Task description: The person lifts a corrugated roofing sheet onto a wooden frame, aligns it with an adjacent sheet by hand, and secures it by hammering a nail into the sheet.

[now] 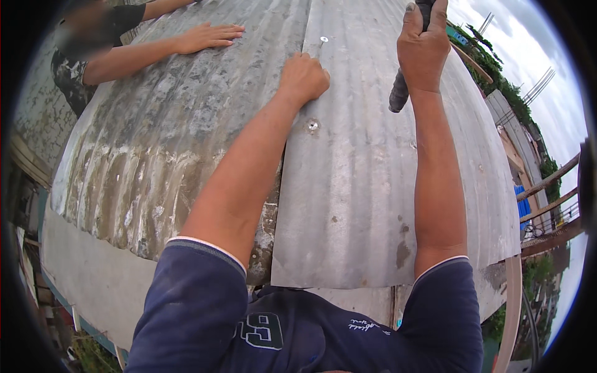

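My left hand [303, 79] is closed low over the corrugated metal sheet [348, 205], its fingertips hidden behind the knuckles. Just beyond them a roofing nail [324, 40] with a wide round head sticks up, its shank running down to my fingers, which appear to pinch it. Raised at the upper right, my right hand [425, 57] grips a black-wrapped handle [399, 92]; the tool's far end is cut off by the frame. Nearer to me, another round-headed nail [313, 126] sits in the sheet.
This sheet overlaps an older, stained corrugated sheet [186, 118] on the left. A co-worker's hand [210, 37] lies flat on that one. Bare edges of both sheets end near my body. Rusty pipes [550, 180] and a blue object [522, 199] stand beyond the right edge.
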The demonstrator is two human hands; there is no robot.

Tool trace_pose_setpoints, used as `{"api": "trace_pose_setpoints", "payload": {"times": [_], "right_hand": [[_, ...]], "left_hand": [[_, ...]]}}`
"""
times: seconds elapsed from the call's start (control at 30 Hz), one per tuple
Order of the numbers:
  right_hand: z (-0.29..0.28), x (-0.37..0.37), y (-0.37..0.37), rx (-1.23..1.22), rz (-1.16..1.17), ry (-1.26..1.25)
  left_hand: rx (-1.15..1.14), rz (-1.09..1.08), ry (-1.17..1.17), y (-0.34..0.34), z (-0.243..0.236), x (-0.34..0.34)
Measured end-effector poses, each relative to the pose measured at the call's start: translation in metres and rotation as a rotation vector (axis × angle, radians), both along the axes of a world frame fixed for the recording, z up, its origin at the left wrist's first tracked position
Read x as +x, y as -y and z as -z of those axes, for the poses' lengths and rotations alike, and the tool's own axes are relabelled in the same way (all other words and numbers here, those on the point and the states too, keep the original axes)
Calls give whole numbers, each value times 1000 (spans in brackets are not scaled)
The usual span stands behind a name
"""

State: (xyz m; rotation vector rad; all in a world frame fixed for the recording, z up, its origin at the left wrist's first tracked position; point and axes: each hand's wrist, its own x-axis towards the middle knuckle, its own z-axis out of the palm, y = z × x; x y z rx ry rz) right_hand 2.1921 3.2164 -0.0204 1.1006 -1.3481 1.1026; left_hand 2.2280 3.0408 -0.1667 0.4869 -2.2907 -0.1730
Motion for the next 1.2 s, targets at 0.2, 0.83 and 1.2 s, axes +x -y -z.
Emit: {"api": "trace_pose_setpoints", "payload": {"times": [0.2,0.83,1.2], "right_hand": [[60,-32,22,911,137,802],[4,-3,-10,536,13,584],[70,-17,23,925,407,608]], "left_hand": [[-38,14,-12,22,31,-12],[-147,24,-16,27,23,-3],[-174,17,-24,20,20,-2]]}}
